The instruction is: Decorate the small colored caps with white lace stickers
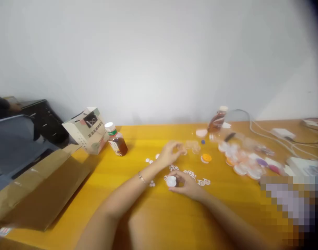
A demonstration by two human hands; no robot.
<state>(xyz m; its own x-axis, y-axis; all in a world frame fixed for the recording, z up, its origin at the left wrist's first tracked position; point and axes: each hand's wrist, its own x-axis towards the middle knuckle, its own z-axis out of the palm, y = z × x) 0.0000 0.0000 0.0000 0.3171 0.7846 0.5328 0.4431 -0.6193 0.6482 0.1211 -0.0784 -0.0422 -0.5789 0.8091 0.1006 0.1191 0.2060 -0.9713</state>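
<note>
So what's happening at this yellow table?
A person sits at the table working with small craft bits. The right hand holds a small white round piece, with white paper cutouts lying just beyond it. The left hand reaches farther out to a small pale piece. Two brown bottles and a heap of round pads lie around.
</note>
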